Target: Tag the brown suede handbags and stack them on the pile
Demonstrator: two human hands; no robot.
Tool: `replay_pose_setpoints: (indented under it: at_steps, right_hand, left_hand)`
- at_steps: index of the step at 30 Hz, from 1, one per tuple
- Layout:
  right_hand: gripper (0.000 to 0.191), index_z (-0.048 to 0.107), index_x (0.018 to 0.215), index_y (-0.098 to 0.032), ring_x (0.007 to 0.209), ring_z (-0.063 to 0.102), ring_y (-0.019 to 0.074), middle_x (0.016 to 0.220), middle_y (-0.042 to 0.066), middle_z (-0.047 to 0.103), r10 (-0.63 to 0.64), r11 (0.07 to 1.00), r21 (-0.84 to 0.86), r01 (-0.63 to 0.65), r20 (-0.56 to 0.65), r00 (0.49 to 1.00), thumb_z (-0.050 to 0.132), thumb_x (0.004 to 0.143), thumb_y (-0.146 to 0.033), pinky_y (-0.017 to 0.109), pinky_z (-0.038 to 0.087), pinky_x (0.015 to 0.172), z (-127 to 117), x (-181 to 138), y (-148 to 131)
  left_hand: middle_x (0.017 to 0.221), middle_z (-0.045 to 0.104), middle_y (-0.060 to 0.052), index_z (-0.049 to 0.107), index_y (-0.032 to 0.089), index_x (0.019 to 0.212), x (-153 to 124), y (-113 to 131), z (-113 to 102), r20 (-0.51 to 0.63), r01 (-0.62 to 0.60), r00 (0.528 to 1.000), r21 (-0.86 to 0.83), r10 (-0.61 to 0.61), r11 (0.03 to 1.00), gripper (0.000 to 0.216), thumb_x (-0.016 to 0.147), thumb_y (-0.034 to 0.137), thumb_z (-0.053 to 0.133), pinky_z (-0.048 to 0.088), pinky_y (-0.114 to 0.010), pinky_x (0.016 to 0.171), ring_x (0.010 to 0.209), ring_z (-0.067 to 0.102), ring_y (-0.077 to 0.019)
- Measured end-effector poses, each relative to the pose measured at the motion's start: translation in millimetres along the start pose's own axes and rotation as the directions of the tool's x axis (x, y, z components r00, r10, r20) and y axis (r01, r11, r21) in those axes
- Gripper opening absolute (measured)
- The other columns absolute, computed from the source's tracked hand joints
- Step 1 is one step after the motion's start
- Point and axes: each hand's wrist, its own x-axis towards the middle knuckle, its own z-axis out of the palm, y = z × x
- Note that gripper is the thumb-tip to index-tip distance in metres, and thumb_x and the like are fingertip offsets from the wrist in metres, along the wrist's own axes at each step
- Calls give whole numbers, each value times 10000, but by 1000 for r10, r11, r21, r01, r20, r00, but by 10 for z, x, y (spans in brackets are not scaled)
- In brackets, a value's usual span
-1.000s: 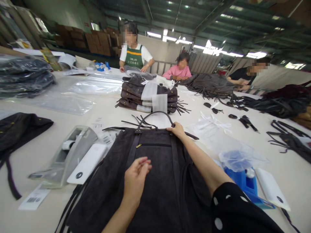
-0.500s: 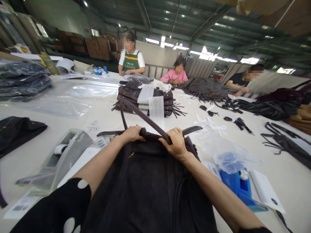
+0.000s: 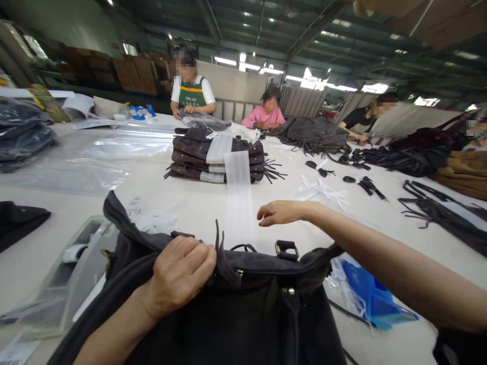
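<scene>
A large dark bag (image 3: 243,324) stands upright right in front of me, its zippered top edge facing up. My left hand (image 3: 182,274) is closed round the top edge of the bag, knuckles up. Above and beyond the bag's right part, my right hand (image 3: 279,213) hovers in the air, holding nothing, with its fingers loosely bent and apart. Below it, a metal ring on a short tab (image 3: 287,250) sits at the bag's rim. A white paper strip (image 3: 239,197) lies behind the bag, reaching to a stack of dark bags (image 3: 182,159).
A clear tape dispenser (image 3: 64,284) stands left, a blue one (image 3: 375,294) right under plastic. White strips (image 3: 323,191) and black straps (image 3: 367,186) lie at the right. Plastic sheets (image 3: 125,144) cover the left back. Several co-workers, one in a green apron (image 3: 192,96), are across the table.
My right hand has let go of the bag's handle and lifted off beyond the rim. The bag has turned, and my left hand now grips its top edge nearer to me.
</scene>
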Motion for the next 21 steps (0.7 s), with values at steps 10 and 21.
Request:
replay_pose_setpoints:
  at_steps: [10,21]
  right_hand:
    - [272,615,789,-125,461,464,89,549,-24,516,77,931,283,-232,467,881,513,794,-377,214,400,466,890,151,-133]
    - [252,577,837,-138,567,565,123,631,5,601,174,864,468,-185,68,982,602,588,-116,218,422,512,897,-24,-54]
  left_hand:
    - [726,585,-43,582,149,993,-47,200,-435,13,47,999,-25,-46,999,245,822,123,409,408,-307,688,723,531,-159]
    - [732,588,-41,633,161,915,-37,307,-521,-25,-1,1000,6,1,1000,221,820,147,434,414,-309,731,741,542,-162]
